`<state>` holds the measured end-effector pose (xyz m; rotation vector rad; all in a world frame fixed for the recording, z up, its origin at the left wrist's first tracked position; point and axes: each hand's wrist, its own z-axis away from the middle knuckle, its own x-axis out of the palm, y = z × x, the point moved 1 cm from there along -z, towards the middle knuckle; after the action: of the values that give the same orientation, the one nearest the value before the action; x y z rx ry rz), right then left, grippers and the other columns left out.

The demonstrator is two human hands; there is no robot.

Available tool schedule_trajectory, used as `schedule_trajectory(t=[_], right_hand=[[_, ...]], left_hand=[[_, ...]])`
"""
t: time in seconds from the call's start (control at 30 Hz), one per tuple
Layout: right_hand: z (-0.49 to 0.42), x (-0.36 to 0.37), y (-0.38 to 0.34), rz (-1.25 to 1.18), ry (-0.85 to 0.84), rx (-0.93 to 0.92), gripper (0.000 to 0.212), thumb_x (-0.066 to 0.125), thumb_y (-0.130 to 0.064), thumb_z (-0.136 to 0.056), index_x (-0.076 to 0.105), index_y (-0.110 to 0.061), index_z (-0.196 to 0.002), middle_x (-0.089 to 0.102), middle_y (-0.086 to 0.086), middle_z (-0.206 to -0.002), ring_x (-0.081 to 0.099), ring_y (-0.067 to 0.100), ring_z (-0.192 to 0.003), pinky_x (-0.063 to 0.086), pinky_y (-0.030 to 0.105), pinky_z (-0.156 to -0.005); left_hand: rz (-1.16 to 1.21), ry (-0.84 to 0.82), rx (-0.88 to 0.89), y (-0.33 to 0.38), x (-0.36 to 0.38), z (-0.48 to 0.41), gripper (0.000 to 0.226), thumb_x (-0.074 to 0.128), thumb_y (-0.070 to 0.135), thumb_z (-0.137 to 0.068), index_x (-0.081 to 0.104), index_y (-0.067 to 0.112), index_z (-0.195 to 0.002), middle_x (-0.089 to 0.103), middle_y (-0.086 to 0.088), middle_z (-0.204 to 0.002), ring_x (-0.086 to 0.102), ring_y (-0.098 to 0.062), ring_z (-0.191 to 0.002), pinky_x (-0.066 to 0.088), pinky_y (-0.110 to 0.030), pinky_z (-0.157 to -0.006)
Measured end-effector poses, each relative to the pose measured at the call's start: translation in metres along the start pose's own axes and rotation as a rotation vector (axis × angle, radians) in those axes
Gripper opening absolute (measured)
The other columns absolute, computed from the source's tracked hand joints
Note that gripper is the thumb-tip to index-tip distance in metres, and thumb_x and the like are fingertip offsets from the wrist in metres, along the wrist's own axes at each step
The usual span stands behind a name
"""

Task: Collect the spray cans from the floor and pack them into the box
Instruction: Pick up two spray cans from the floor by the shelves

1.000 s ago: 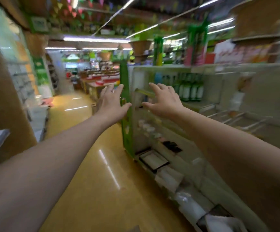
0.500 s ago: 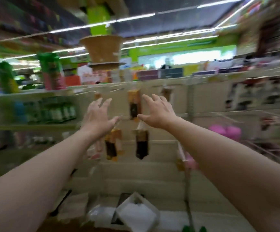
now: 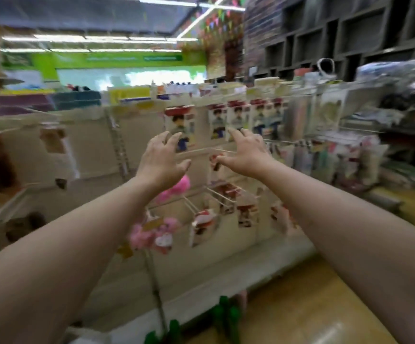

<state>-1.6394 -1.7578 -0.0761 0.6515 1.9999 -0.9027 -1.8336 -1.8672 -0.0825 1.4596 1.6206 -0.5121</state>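
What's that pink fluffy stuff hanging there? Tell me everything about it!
The pink fluffy things look like soft pompoms or plush trinkets with small card tags, though blur hides detail. One bunch hangs low on the beige display rack; another puff shows just under the left hand, which is open and not touching it.

Two bare forearms are seen, and no sleeve is worn on either. The left hand (image 3: 160,161) and the right hand (image 3: 247,155) are uncovered; the picture is blurred, so finer details cannot be told.
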Motion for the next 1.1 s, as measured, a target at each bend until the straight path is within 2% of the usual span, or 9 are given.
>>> schedule_trajectory(t=[0.17,0.33,0.47,0.67,0.87,0.97,1.1], right_hand=[[0.000,0.025,0.098,0.015,-0.071,0.134,0.093,0.065,-0.065,-0.085,0.021,-0.031,-0.159,0.021,0.008,-0.166,0.018,0.035,-0.151,0.024,0.053,-0.121],[0.002,0.071,0.157,-0.012,-0.164,0.234,0.091,0.065,-0.064,-0.086,0.021,-0.031,-0.159,0.026,0.007,-0.163,0.023,0.034,-0.149,0.029,0.052,-0.119],[-0.011,0.117,0.180,-0.042,-0.238,0.302,0.091,0.067,-0.061,-0.087,0.021,-0.032,-0.160,0.026,0.006,-0.164,0.021,0.035,-0.149,0.029,0.054,-0.118],[-0.030,0.204,0.203,-0.054,-0.330,0.386,0.088,0.066,-0.058,-0.088,0.023,-0.029,-0.159,0.031,0.009,-0.160,0.028,0.035,-0.146,0.033,0.054,-0.116],[-0.044,0.294,0.231,-0.055,-0.501,0.486,0.090,0.068,-0.056,-0.088,0.023,-0.025,-0.160,0.032,0.010,-0.160,0.030,0.035,-0.146,0.034,0.053,-0.117],[-0.045,0.337,0.253,-0.048,-0.609,0.503,0.090,0.068,-0.057,-0.087,0.026,-0.024,-0.159,0.037,0.011,-0.157,0.035,0.036,-0.143,0.037,0.050,-0.114],[-0.043,0.396,0.291,-0.069,-0.714,0.547,0.087,0.067,-0.057,-0.087,0.026,-0.026,-0.158,0.039,0.013,-0.154,0.037,0.038,-0.140,0.040,0.047,-0.109]], left_hand=[[0.061,-0.181,0.074,0.073,0.103,-0.010,0.078,0.066,0.044,-0.091,0.029,0.026,-0.157,0.023,-0.010,-0.164,0.018,-0.029,-0.152,0.021,-0.043,-0.123],[0.109,-0.290,0.074,0.091,0.174,-0.014,0.078,0.066,0.044,-0.091,0.029,0.026,-0.157,0.022,-0.010,-0.165,0.018,-0.028,-0.152,0.024,-0.045,-0.121],[0.085,-0.370,0.068,0.075,0.223,-0.023,0.078,0.066,0.043,-0.091,0.028,0.027,-0.158,0.022,-0.010,-0.165,0.019,-0.028,-0.151,0.024,-0.047,-0.122],[0.177,-0.473,-0.076,0.037,0.316,-0.043,0.078,0.068,0.042,-0.091,0.029,0.028,-0.157,0.023,-0.007,-0.164,0.020,-0.027,-0.151,0.026,-0.049,-0.122],[0.161,-0.722,-0.165,-0.014,0.410,-0.026,0.080,0.069,0.040,-0.091,0.025,0.030,-0.157,0.018,-0.005,-0.167,0.015,-0.028,-0.153,0.025,-0.052,-0.122],[0.164,-0.832,-0.246,-0.038,0.447,-0.016,0.078,0.068,0.039,-0.092,0.027,0.030,-0.157,0.019,-0.005,-0.166,0.016,-0.028,-0.153,0.024,-0.050,-0.122],[0.110,-0.933,-0.312,-0.058,0.505,0.003,0.074,0.064,0.039,-0.094,0.028,0.027,-0.157,0.024,-0.011,-0.164,0.026,-0.033,-0.148,0.027,-0.042,-0.120]])
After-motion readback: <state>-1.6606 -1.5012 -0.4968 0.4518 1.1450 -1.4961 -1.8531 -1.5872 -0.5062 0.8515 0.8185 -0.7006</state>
